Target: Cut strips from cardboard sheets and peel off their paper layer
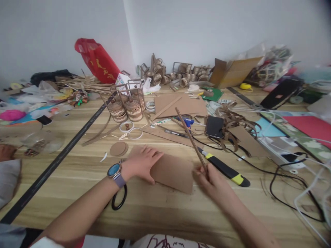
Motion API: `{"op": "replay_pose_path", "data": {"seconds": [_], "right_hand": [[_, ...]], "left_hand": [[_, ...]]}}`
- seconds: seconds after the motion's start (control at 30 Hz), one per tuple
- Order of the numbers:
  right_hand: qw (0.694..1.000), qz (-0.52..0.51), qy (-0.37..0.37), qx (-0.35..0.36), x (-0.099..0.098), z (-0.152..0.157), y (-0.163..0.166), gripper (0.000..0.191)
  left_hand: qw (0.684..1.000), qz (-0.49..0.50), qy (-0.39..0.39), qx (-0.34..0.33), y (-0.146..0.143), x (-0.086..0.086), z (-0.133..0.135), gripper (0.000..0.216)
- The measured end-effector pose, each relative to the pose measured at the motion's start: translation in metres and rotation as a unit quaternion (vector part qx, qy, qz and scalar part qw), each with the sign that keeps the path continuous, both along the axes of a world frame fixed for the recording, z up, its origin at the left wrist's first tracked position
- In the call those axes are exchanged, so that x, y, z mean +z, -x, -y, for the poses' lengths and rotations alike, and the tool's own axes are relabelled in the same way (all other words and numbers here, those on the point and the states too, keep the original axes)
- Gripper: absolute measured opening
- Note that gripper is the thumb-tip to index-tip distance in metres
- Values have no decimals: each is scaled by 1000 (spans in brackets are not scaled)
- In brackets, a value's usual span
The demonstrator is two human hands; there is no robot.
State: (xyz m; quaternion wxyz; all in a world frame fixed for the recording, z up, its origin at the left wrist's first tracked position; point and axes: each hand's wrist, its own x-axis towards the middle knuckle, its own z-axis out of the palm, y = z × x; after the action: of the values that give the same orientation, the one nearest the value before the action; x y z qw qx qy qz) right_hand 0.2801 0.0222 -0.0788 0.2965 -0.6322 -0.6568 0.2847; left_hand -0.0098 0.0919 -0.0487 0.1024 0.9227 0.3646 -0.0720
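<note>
My left hand (142, 163) lies spread over the left part of a brown cardboard sheet (173, 172), its thumb near the front edge. My right hand (210, 179) grips the lower end of a long thin brown strip (190, 136) with small marks along it; the strip slants up and away to the left. Just right of that strip lies a black and yellow utility knife (224, 168). Two brown cardboard discs (119, 148) rest beyond my left wrist.
Small lantern-like crafts (133, 108) stand at centre left, near white rings (136, 133). A blue glue gun (188, 122), a phone (215, 126) and curled brown strips (230, 120) lie farther back. Cables (274, 175) run along the right. Another person's hand (6, 151) is at far left.
</note>
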Motion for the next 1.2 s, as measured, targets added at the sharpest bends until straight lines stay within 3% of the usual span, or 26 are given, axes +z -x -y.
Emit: {"op": "replay_pose_path", "data": {"seconds": [0.2, 0.4, 0.53, 0.77, 0.9, 1.03, 1.2], "right_hand": [[999, -1, 35, 7, 3, -9, -6, 30], [997, 51, 51, 22, 3, -13, 0, 35], [995, 68, 61, 38, 3, -17, 13, 29], [994, 32, 88, 57, 0, -19, 15, 25], [985, -102, 130, 58, 6, -11, 12, 39], [962, -232, 145, -29, 20, -18, -3, 51], [945, -282, 47, -159, 31, -51, -34, 54]], "left_hand": [[992, 47, -92, -76, 1, 12, 11, 87], [995, 52, -56, -64, 9, 0, 12, 58], [994, 56, -76, -48, 4, -7, 18, 40], [990, 59, -126, -38, 0, -20, 30, 43], [983, 74, -166, -2, 3, -16, 42, 41], [965, 135, -220, 45, 3, -9, 54, 38], [940, 257, -208, 85, -19, -8, 67, 33]]}}
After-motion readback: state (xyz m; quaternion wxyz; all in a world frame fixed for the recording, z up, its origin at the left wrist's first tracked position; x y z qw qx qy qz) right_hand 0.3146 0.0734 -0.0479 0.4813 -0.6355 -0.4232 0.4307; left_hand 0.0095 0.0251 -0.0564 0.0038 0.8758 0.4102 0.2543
